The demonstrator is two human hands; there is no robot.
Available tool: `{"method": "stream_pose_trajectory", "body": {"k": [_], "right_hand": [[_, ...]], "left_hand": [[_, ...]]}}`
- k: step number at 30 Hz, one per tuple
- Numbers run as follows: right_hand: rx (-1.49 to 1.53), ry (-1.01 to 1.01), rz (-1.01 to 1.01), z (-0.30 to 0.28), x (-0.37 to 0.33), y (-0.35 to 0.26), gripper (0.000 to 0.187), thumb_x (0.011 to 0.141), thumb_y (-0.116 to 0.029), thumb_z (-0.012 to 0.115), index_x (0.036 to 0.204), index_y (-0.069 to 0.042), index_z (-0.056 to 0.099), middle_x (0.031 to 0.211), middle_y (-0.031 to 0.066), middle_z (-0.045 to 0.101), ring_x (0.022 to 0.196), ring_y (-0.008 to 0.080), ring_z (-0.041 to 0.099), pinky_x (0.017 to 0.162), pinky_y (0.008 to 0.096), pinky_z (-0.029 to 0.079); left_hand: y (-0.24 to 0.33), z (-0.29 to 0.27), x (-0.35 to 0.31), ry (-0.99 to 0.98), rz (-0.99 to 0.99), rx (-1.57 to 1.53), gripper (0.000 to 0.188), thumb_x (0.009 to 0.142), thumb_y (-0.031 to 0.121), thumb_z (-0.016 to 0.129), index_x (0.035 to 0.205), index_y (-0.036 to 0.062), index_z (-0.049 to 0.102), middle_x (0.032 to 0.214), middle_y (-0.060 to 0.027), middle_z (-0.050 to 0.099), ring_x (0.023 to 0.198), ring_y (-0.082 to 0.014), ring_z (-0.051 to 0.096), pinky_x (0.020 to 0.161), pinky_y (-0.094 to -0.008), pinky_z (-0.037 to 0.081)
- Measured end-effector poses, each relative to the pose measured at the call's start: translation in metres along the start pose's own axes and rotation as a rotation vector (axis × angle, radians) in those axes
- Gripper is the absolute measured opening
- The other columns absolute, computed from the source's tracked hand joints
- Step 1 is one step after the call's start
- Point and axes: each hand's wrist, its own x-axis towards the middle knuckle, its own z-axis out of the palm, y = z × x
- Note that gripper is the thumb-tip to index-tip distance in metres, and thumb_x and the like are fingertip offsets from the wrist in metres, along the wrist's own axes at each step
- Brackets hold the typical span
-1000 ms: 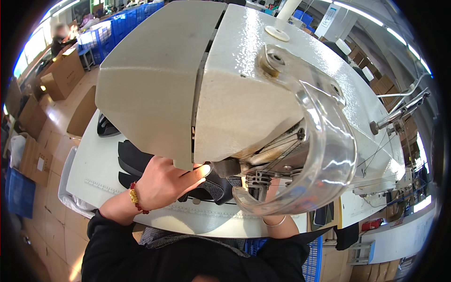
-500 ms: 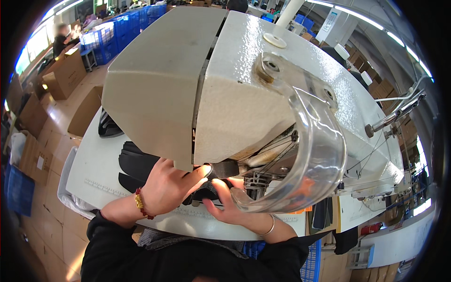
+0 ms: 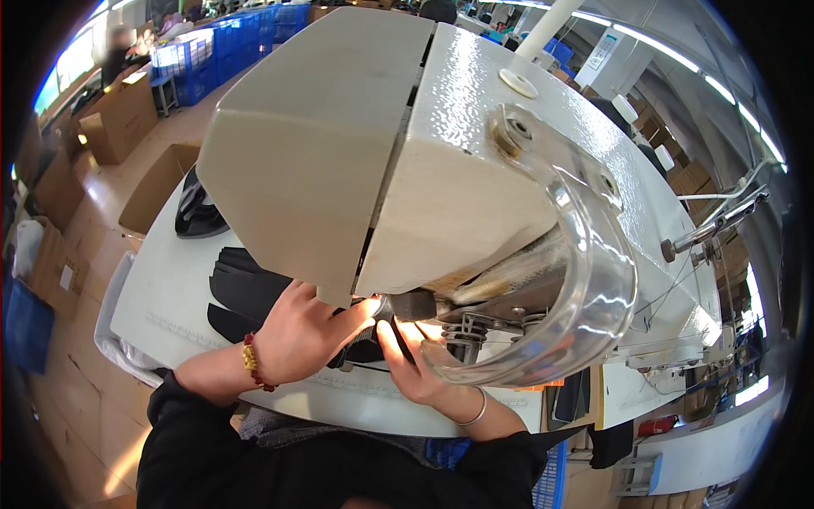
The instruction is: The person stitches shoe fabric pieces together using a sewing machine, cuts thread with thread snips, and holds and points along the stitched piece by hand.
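A large cream sewing machine head (image 3: 292, 161) fills the middle of the view, with a clear curved guard (image 3: 593, 297) at its right. Beneath its near end, my left hand (image 3: 307, 335) reaches in with thumb and fingers closed on a black fabric piece (image 3: 365, 348). From the right, my right hand (image 3: 415, 369) meets the same piece, its fingers pointing up against the edge. A dark cylindrical machine part (image 3: 411, 304) sits just above the fingertips. The needle and the far side of the piece are hidden.
Several flat black pieces (image 3: 246, 284) lie fanned left of my left hand on the white table (image 3: 170, 297). Behind them rests a black moulded item (image 3: 199, 208). Thread tensioners (image 3: 466, 335) stand right of my hands. Cardboard boxes (image 3: 119, 123) and blue crates (image 3: 186, 64) stand farther left.
The whole view has shifted slightly, moving the machine rightward. My right hand's fingers have straightened upward along the black piece; my left hand keeps nearly the same place on it.
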Motion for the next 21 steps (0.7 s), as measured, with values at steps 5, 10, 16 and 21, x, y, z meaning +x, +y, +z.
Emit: {"method": "stream_pose_trajectory", "body": {"k": [5, 10, 16, 21], "right_hand": [[0.132, 0.060, 0.115, 0.008, -0.008, 0.000, 0.034, 0.076, 0.005, 0.070, 0.110, 0.005, 0.072, 0.104, 0.0207, 0.069, 0.090, 0.0308, 0.068, 0.081, 0.0374, 0.057], [0.069, 0.036, 0.082, 0.005, -0.005, -0.005, 0.035, 0.075, 0.003, 0.071, 0.110, 0.005, 0.072, 0.104, 0.0224, 0.069, 0.091, 0.0312, 0.068, 0.083, 0.0386, 0.058], [-0.136, 0.016, -0.068, -0.002, -0.001, -0.001, 0.036, 0.075, 0.001, 0.071, 0.110, 0.005, 0.072, 0.103, 0.0230, 0.068, 0.091, 0.0302, 0.068, 0.081, 0.0376, 0.058], [-0.115, -0.077, -0.082, -0.004, -0.004, 0.003, 0.038, 0.081, -0.003, 0.068, 0.117, 0.006, 0.068, 0.104, 0.0226, 0.068, 0.094, 0.0277, 0.066, 0.082, 0.0366, 0.056]], "left_hand": [[-0.003, 0.004, -0.001, 0.000, -0.002, 0.028, 0.022, 0.080, 0.013, 0.077, 0.100, 0.0069, 0.069, 0.111, -0.0107, 0.063, 0.094, -0.0307, 0.062, 0.077, -0.0426, 0.051], [-0.003, -0.007, 0.000, -0.111, -0.007, -0.044, 0.023, 0.080, 0.009, 0.076, 0.101, 0.0077, 0.067, 0.116, -0.0112, 0.064, 0.099, -0.0309, 0.062, 0.082, -0.0422, 0.052], [-0.023, -0.054, 0.013, -0.436, 0.041, -0.284, 0.037, 0.078, 0.002, 0.074, 0.112, 0.0135, 0.070, 0.125, -0.0099, 0.064, 0.111, -0.0330, 0.062, 0.091, -0.0420, 0.052], [-0.027, -0.069, 0.021, -0.588, -0.120, -0.458, 0.044, 0.076, 0.003, 0.076, 0.119, 0.0156, 0.072, 0.124, -0.0099, 0.063, 0.109, -0.0321, 0.061, 0.091, -0.0426, 0.051]]}}
